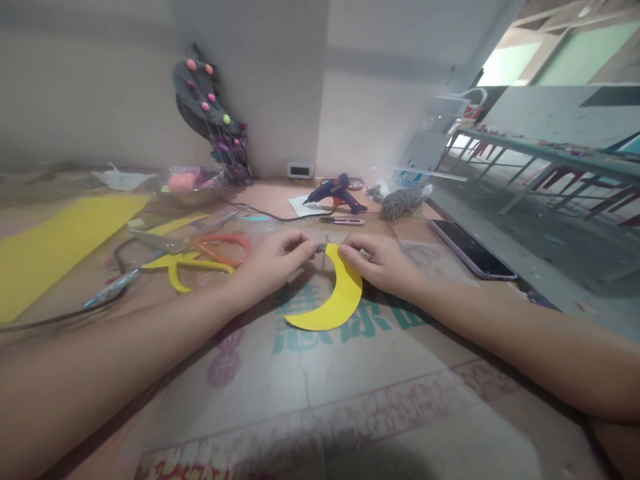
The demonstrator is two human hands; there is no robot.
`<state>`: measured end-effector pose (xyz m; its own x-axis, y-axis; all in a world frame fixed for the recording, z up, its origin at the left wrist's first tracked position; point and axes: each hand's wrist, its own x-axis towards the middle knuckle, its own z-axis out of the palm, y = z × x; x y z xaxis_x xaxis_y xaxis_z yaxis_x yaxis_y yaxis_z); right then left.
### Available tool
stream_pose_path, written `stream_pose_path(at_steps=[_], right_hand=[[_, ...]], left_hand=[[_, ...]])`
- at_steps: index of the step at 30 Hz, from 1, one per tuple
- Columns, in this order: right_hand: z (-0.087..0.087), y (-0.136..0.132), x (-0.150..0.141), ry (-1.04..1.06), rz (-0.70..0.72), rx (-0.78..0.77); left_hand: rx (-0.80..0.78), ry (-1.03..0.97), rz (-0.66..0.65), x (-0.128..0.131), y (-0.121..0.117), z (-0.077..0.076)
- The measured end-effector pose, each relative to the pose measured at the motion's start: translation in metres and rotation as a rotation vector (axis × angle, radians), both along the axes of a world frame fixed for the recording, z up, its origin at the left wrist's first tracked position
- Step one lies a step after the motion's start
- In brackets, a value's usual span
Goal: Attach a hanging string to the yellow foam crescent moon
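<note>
A yellow paper crescent moon point(345, 300) is held above the printed table cover, its curved lower tip pointing left. My right hand point(383, 261) pinches it along its upper right edge, thumb in front. Close to the crescent's top end, my left hand point(277, 257) is closed with thumb and fingertips on a bit of grey yarn point(321, 248). A short strand of it stands up beside the paper's tip. The fingers of both hands are partly hidden behind the thumbs.
Scissors with orange handles point(225, 248), yellow paper scraps point(187, 263) and a large yellow sheet point(60, 247) lie left. A blue glue gun point(333, 191), thread snips point(343, 221) and grey yarn bundle point(403, 202) lie behind. A phone point(473, 250) rests right. A decorated grey crescent point(203, 100) leans on the wall.
</note>
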<state>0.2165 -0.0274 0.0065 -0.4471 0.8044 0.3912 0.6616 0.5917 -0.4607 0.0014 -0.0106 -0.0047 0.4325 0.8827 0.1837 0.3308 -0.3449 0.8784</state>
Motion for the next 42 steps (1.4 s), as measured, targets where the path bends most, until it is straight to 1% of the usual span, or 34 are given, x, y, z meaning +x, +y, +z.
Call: stream_pose_path(at_steps=[8, 13, 15, 19, 22, 27, 29, 31, 33, 35, 37, 39, 42], right_hand=[[0.000, -0.001, 0.000, -0.009, 0.007, -0.023], [0.000, -0.001, -0.001, -0.022, 0.006, -0.008], [-0.001, -0.001, 0.000, -0.023, 0.016, 0.008], [-0.001, 0.000, 0.000, -0.030, 0.019, 0.021], [-0.001, 0.000, 0.000, -0.025, -0.001, 0.007], [0.000, -0.002, -0.001, -0.022, -0.002, 0.001], [-0.001, 0.000, 0.000, 0.011, -0.026, 0.033], [-0.002, 0.006, 0.004, 0.076, -0.090, 0.116], [-0.005, 0.016, 0.011, 0.090, -0.132, 0.216], [-0.009, 0.029, 0.018, -0.017, -0.120, 0.256], [-0.015, 0.041, 0.024, -0.168, -0.119, 0.197], [-0.019, 0.048, 0.027, -0.274, -0.106, 0.137], [-0.022, 0.050, 0.027, -0.298, -0.120, 0.141]], left_hand=[[-0.016, -0.056, -0.019, 0.002, -0.003, -0.001], [-0.111, -0.092, -0.090, 0.003, -0.007, 0.002], [-0.125, -0.081, -0.094, 0.004, -0.009, 0.004], [-0.117, -0.058, -0.085, 0.005, -0.009, 0.005], [-0.115, -0.084, -0.080, 0.004, -0.007, 0.003], [-0.037, -0.077, -0.015, 0.002, -0.003, -0.001], [-0.037, -0.063, -0.006, 0.002, -0.003, -0.001], [-0.046, -0.056, -0.012, 0.002, -0.004, -0.001], [-0.066, -0.060, -0.029, 0.002, -0.005, -0.001], [-0.078, -0.068, -0.042, 0.002, -0.005, -0.001], [-0.092, -0.075, -0.055, 0.002, -0.005, -0.002], [-0.109, -0.078, -0.072, 0.002, -0.005, -0.003], [-0.124, -0.085, -0.086, 0.002, -0.004, -0.003]])
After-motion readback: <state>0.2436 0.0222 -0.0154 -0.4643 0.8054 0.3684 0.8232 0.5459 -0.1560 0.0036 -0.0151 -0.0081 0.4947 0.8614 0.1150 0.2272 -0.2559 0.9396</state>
